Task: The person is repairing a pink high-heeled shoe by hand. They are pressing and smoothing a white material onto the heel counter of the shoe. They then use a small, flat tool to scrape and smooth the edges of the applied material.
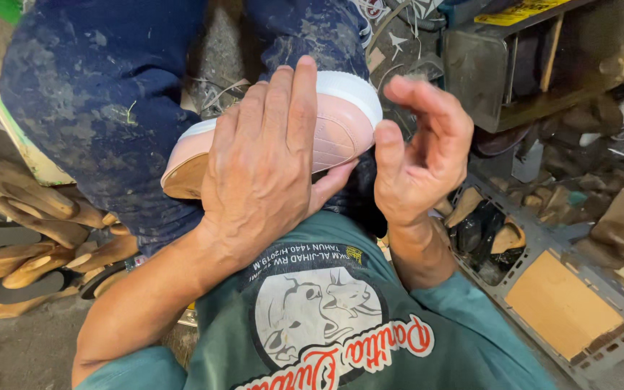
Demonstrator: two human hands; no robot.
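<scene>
Across the person's lap, the largest thing in view is a pair of dark blue trousers (102,101), smeared with pale dust and stains over both thighs. Below them, at the bottom of the frame, a green shirt (370,339) with a round printed picture fills the near edge. To the right stands a metal shelf unit (543,65) with open compartments, and below it lies a grey metal tray (601,339) holding a flat orange-brown board (561,303) and scraps. To the left, on the floor, a heap of wooden shoe lasts (30,224) lies beside dark soles.

Between the knees rests a pink shoe (341,126) with a white rim and a tan sole edge showing at its left end; it lies on its side, tilted, propped against the left thigh. The left hand (265,159) lies flat over the middle of the shoe, fingers stretched out and pressed on the pink upper, thumb tucked beneath on the right side, so it clasps the shoe. The right hand (420,152) hovers just beside the toe end, loosely curled with fingers bent inward and nothing visible in it; its thumb stands near the shoe, and whether it touches cannot be told.
</scene>
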